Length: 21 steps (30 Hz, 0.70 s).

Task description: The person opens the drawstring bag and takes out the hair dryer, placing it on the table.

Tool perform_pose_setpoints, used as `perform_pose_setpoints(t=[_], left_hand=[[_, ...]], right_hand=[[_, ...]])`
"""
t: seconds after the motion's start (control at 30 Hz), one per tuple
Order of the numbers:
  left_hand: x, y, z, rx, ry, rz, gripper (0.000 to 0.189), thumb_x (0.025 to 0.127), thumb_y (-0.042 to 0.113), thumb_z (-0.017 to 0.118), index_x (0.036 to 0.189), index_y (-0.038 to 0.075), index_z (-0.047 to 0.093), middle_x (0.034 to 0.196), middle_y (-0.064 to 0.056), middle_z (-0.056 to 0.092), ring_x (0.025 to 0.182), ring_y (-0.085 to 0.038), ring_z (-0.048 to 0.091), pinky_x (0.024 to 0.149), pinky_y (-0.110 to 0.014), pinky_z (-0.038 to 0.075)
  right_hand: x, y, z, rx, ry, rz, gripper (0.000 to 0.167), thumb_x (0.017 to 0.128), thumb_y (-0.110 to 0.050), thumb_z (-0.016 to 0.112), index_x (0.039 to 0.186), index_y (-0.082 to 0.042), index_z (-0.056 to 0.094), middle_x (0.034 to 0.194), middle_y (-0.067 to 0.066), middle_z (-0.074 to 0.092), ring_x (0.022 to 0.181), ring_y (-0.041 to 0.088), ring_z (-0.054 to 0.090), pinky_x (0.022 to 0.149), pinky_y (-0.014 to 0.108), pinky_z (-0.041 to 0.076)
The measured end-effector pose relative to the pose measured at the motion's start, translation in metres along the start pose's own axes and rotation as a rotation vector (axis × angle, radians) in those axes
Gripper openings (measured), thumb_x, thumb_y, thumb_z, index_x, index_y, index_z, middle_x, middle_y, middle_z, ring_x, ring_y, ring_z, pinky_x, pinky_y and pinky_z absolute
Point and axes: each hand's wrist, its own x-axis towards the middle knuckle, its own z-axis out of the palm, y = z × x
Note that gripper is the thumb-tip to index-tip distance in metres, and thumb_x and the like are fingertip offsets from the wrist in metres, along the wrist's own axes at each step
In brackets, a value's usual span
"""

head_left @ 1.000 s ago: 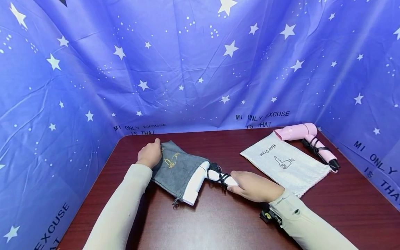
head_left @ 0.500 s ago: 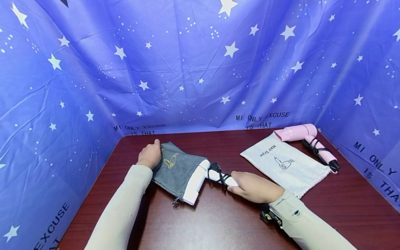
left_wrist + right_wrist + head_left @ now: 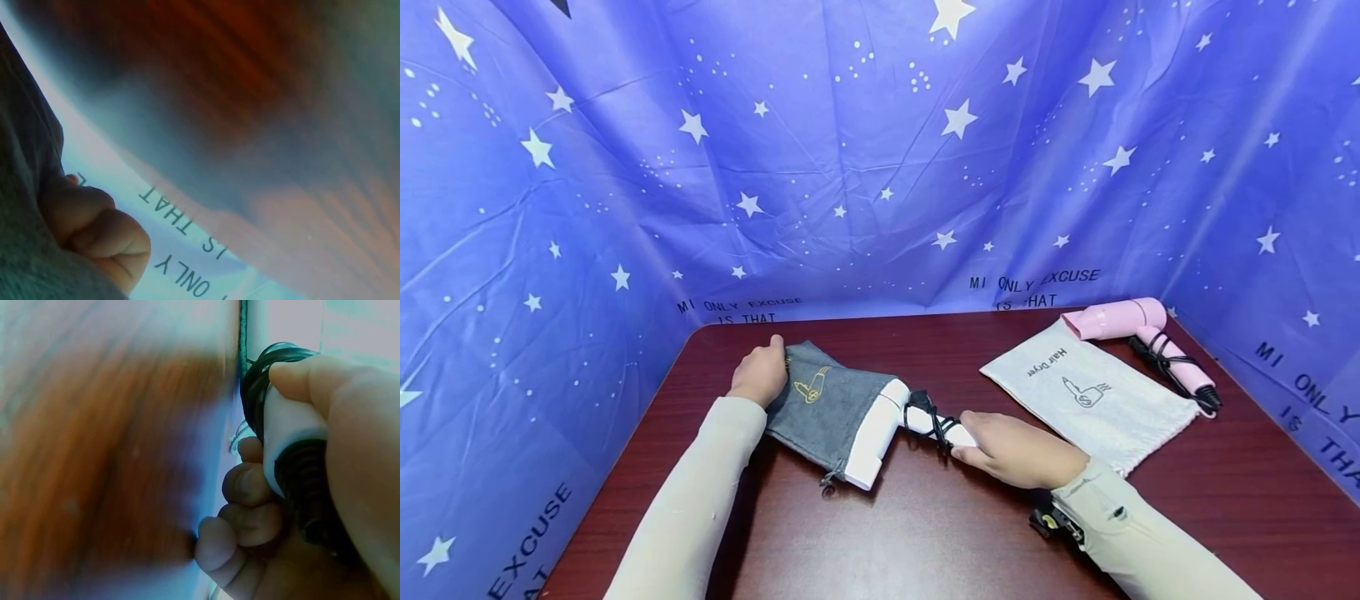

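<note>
In the head view a grey drawstring pouch [image 3: 831, 412] with a yellow hair dryer print lies on the table. My left hand [image 3: 762, 373] grips its closed far end; the left wrist view shows curled fingers [image 3: 112, 234] against the grey cloth. A white hair dryer [image 3: 874, 433] sits partly inside the pouch mouth, its outer barrel side and handle showing. My right hand [image 3: 1018, 450] holds the handle, which has a black cord [image 3: 934, 423] wound round it. In the right wrist view, thumb and fingers wrap the white handle [image 3: 290, 415] near the cord's ribbed black sleeve.
A pink hair dryer [image 3: 1116, 318] with a wound black cord lies at the back right, touching a white drawstring pouch [image 3: 1086, 392] marked "Hair Dryer". The dark red table [image 3: 865, 550] meets a blue star-patterned curtain [image 3: 850, 167] behind and at both sides.
The head view has shifted very slightly. Both hands keep their grips, and the white hair dryer and grey pouch stay almost in place.
</note>
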Motion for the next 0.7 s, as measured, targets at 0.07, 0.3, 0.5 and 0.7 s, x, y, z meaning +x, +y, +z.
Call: perform_pose_setpoints(t=[0.07,0.3,0.5,0.7], left_hand=[[0.0,-0.0004,-0.0003,-0.003,0.004,0.001,0.025,0.105,0.008,0.04,0.128,0.002,0.048,0.115,-0.032,0.069,0.098,-0.05,0.07,0.079,-0.062,0.055],[0.0002,-0.0011,-0.0016,0.021,0.0,0.011,0.023,0.106,0.008,0.038,0.127,0.002,0.047,0.114,-0.032,0.069,0.096,-0.05,0.07,0.077,-0.062,0.056],[-0.001,-0.0001,-0.0052,0.025,-0.025,0.001,0.023,0.107,0.007,0.037,0.126,0.002,0.047,0.115,-0.032,0.069,0.097,-0.05,0.07,0.078,-0.061,0.056],[-0.0018,-0.0021,-0.0089,0.051,-0.025,-0.002,0.022,0.107,0.007,0.034,0.123,0.001,0.048,0.114,-0.032,0.07,0.095,-0.05,0.07,0.076,-0.061,0.056]], right_hand=[[-0.0003,0.0007,-0.0002,0.008,-0.001,-0.003,0.031,0.106,-0.043,0.056,0.091,-0.017,0.051,0.077,-0.01,0.044,0.07,0.005,0.045,0.07,0.031,0.044],[-0.0001,0.0009,0.0011,0.037,0.001,-0.01,0.03,0.106,-0.041,0.056,0.09,-0.017,0.05,0.076,-0.009,0.041,0.068,0.004,0.042,0.067,0.029,0.042],[-0.0017,0.0005,0.0021,0.02,0.02,-0.015,0.027,0.105,-0.039,0.058,0.09,-0.017,0.05,0.075,-0.01,0.042,0.068,0.004,0.043,0.067,0.029,0.043],[-0.0048,0.0018,0.0005,0.021,0.038,0.001,0.028,0.104,-0.04,0.059,0.089,-0.018,0.05,0.073,-0.011,0.041,0.067,0.004,0.043,0.065,0.028,0.042]])
